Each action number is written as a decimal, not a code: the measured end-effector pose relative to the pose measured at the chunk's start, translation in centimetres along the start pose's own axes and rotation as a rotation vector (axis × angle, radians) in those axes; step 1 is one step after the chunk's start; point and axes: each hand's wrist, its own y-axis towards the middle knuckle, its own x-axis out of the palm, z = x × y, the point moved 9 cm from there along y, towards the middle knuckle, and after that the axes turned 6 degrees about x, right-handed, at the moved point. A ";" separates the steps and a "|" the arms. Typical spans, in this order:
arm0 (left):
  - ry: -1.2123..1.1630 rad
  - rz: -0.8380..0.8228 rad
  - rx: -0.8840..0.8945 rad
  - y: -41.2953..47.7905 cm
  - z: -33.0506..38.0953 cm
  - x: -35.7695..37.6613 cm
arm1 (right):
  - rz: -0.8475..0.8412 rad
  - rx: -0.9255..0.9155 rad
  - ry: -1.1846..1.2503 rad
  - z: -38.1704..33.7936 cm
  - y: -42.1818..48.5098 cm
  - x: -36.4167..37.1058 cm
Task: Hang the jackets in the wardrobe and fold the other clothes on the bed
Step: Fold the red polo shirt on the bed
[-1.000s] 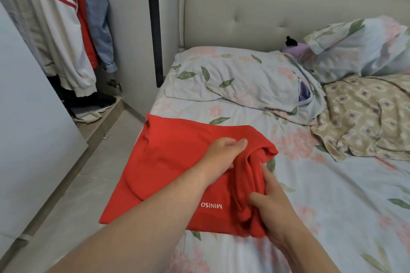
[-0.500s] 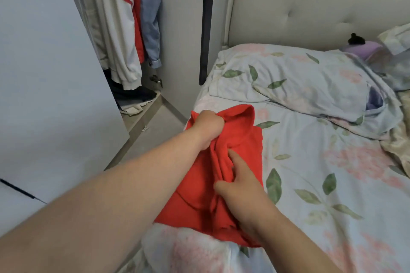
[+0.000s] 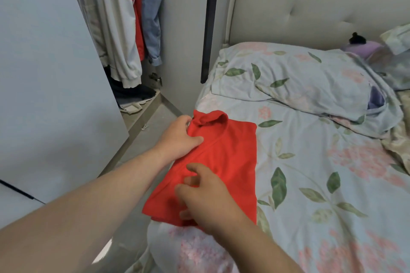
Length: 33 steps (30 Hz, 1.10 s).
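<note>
Shirt (image 3: 233,157) now flat, left hand (image 3: 177,137) atop

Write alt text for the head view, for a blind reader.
A red shirt lies folded at the edge of a floral bed; the left hand holds it near the collar, the right hand touches its lower end. Jackets hang in the wardrobe at left.

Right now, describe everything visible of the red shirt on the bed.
The red shirt is plain soft fabric, folded into a rough rectangle, rumpled collar at its far end. It lies flat on the floral sheet by the bed's left edge. The left hand holds its far-left edge; the blurred right hand is over its near end.
</note>
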 end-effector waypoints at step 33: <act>-0.083 0.037 -0.259 -15.3 -5.8 -0.5 | 0.449 0.062 -0.573 6.5 3.1 -10.1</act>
